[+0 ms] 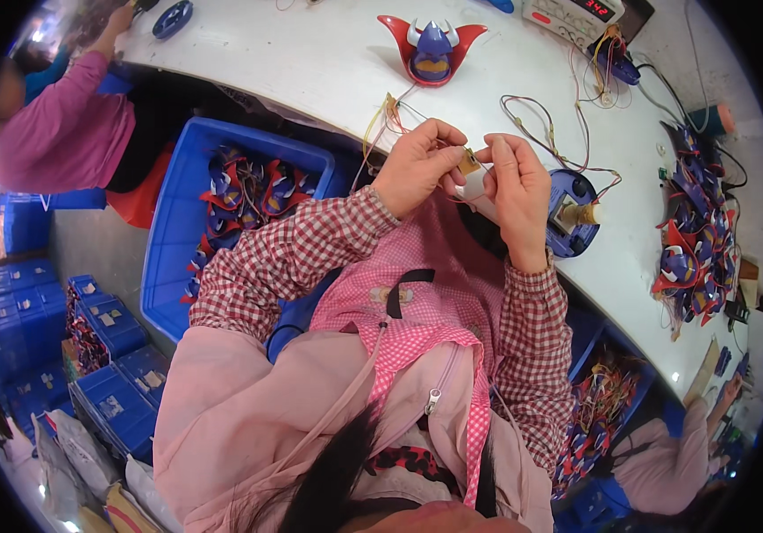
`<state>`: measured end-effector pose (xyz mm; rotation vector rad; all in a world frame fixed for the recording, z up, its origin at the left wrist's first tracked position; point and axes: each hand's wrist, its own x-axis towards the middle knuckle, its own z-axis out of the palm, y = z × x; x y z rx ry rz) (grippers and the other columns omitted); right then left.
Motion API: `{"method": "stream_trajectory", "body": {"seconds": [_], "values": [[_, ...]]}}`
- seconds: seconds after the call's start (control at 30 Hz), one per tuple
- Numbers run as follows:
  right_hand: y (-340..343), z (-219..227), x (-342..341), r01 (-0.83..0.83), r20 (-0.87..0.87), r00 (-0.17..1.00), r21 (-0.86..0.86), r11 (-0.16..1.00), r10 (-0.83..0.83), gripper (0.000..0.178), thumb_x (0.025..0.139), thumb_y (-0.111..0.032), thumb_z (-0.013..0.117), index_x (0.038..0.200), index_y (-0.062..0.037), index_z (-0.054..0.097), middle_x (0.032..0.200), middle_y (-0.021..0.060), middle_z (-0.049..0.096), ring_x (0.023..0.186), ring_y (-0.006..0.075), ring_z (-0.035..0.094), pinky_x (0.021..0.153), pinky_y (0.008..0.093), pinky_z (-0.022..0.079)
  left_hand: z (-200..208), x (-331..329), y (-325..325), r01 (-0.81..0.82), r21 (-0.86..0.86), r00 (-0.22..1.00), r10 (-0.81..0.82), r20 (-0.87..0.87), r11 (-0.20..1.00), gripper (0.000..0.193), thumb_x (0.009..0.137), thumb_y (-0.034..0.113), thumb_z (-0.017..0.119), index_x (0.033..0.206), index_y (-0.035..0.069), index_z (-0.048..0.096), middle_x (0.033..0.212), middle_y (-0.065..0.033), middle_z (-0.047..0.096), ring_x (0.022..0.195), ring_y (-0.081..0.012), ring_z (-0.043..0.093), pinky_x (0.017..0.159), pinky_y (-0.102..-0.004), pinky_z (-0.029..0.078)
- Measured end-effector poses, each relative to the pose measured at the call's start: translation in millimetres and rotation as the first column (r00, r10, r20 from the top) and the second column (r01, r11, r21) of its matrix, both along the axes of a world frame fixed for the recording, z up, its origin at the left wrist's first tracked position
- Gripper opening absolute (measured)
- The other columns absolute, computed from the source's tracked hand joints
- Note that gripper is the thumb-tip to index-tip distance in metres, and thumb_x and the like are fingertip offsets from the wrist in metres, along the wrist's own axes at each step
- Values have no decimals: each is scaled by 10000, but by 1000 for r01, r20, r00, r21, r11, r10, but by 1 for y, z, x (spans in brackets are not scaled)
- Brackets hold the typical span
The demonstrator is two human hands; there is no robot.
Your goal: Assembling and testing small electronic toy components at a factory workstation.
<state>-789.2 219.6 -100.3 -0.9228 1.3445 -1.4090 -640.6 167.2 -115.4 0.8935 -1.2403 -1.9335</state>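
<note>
Close together over the front edge of the white table, both my hands work on a small yellowish circuit board (468,163). My left hand (419,167) is closed, pinching the board between thumb and finger. My right hand (516,182) is closed too, its fingertips at the board's right side; what they pinch is too small to make out. Thin wires (390,111) trail from beside my left hand toward a purple toy head with red wings and pale horns (433,55). A round blue-purple toy part (574,213) lies just right of my right hand.
A blue crate (177,186) of toy heads stands at my left. More toy heads (692,240) are heaped along the table's right side. Loose wires (581,133) run to a power supply (568,18) at the back. Co-workers sit at left (71,124) and lower right (666,462).
</note>
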Motion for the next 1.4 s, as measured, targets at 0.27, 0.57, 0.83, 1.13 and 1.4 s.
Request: {"method": "stream_trajectory", "body": {"seconds": [0.27,0.57,0.83,1.13,1.4], "values": [[4,3,-7,-154,42,988,216,964,148,224,920,-205,566,926,11,624,752,3,605,606,31,498,522,170,386,6,7,-4,19,0,998,-19,58,1000,188,910,80,530,1072,-12,506,847,-64,568,634,-96,590,514,-181,478],[1,-12,-1,-217,-210,951,78,973,228,223,909,-182,580,1001,19,614,802,35,630,731,48,549,598,188,440,13,12,3,60,-37,995,-57,84,997,265,900,77,536,1146,-11,493,846,-62,572,625,-85,573,514,-185,469],[0,-20,-7,-68,-812,581,-118,991,-57,239,834,-137,633,1017,15,612,880,111,601,669,228,581,611,325,474,31,67,7,138,-836,775,468,425,531,343,833,54,558,1175,31,542,943,-104,582,832,-202,565,714,-305,481],[58,-15,54,-388,-652,743,-239,890,149,262,781,-61,668,1004,41,575,935,185,570,812,302,565,705,381,460,-3,85,-97,612,-765,698,318,641,201,346,756,49,603,1100,86,601,953,-93,563,913,-275,508,809,-339,443],[-9,-141,104,-402,-306,847,166,901,434,745,798,-256,646,1398,-13,277,1072,205,567,955,318,563,865,387,441,7,62,-105,649,-759,734,218,643,53,216,778,110,640,988,72,608,854,-68,548,840,-261,519,752,-336,448]]}}
